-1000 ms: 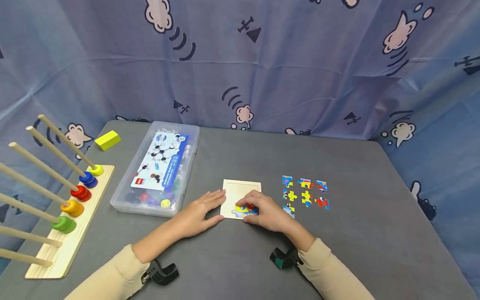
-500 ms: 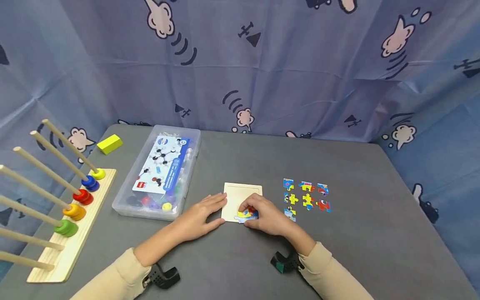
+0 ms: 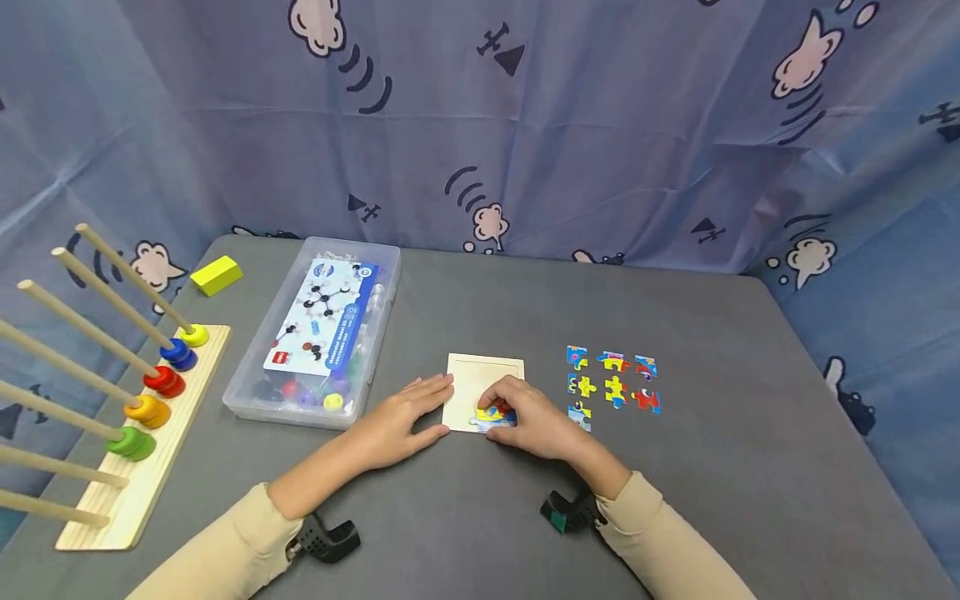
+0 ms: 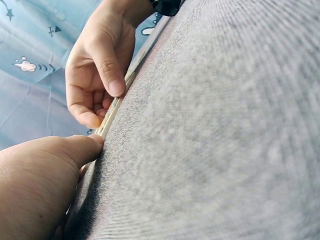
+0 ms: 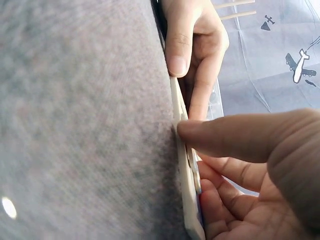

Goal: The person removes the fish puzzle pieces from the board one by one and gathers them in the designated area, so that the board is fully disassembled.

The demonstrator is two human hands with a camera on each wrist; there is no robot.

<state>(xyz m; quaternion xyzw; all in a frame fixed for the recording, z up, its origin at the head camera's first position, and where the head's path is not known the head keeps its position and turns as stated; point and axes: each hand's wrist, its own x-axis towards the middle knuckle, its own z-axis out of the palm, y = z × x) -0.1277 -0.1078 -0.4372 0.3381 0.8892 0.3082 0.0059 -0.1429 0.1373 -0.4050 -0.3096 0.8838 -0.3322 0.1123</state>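
Observation:
A small square wooden puzzle tray lies on the table. My left hand rests at its left edge, fingers straight, with the thumb by the near left corner. Over the tray's near right part, my right hand bends its fingers and pinches a colourful jigsaw piece. Its thumb is at the tray's near edge. The right hand hides part of the tray and the pieces under it. Both wrist views show the tray edge-on, with the left thumb and right thumb touching its rim.
Several loose jigsaw pieces lie in rows right of the tray. A clear plastic molecular model kit box stands left, beside a pegged wooden board with coloured rings. A yellow block sits at the back left.
The head view has tilted slightly. My right fingers have shifted a little to the right over the pieces in the tray. The left hand stays at the tray's edge.

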